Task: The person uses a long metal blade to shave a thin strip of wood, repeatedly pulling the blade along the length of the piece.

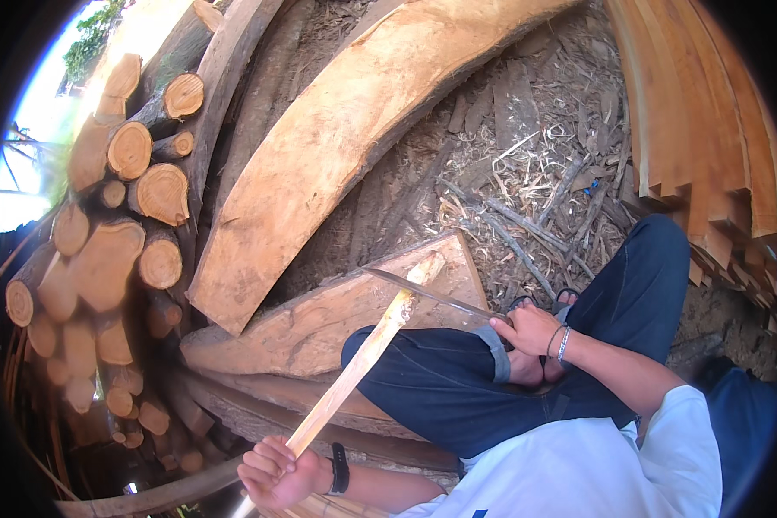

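My left hand (272,471) is closed around the lower part of a long, pale, peeled wooden stick (354,373). The stick slants up and away to the right, and its rough, knotty far end lies over a flat wooden slab (298,326). In my right hand (527,330) is a long-bladed knife (436,296), its handle mostly hidden by my fingers. The blade points left and crosses the stick near the knotty part; whether it cuts into the wood I cannot tell.
Stacked round logs (160,194) fill the left side. A big curved plank (345,129) runs across the back. Shavings and thin sticks (527,229) litter the ground ahead. Sawn boards (699,112) are piled at the far right. My crossed legs (432,375) sit close below the knife.
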Motion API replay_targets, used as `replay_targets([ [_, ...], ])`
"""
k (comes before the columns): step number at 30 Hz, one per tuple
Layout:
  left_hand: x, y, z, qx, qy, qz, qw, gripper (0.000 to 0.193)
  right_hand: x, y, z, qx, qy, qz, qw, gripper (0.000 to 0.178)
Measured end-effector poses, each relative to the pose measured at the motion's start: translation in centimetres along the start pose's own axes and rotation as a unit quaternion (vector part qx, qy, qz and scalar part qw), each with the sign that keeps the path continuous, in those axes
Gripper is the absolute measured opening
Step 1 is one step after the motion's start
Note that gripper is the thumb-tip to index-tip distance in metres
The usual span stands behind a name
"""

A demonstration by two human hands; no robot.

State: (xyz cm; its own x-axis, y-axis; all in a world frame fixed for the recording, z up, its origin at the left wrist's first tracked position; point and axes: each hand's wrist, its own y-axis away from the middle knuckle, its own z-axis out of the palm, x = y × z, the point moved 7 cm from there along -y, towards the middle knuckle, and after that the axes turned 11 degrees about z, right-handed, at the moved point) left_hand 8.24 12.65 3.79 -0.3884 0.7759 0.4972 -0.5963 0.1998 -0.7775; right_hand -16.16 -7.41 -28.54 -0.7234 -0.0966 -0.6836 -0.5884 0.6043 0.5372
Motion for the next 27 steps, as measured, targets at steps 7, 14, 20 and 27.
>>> replay_targets([
  [7,0.3,0.3,-1.0,0.009,-0.002,0.0,1.0,0.039,-2.1,2.0,0.2,-0.034,-0.013,-0.007,0.999,0.071],
  [14,0.5,0.7,-1.8,0.041,-0.014,0.014,0.999,0.039,-1.9,2.9,1.4,-0.059,-0.046,0.0,0.997,0.071],
  [20,0.9,0.7,-2.1,0.045,-0.046,0.02,0.998,0.039,-1.4,2.9,2.2,-0.082,-0.063,0.027,0.994,0.071],
  [27,1.0,0.8,-3.2,0.073,-0.045,0.011,0.996,0.04,-2.3,3.1,1.9,-0.098,-0.066,0.02,0.993,0.072],
])
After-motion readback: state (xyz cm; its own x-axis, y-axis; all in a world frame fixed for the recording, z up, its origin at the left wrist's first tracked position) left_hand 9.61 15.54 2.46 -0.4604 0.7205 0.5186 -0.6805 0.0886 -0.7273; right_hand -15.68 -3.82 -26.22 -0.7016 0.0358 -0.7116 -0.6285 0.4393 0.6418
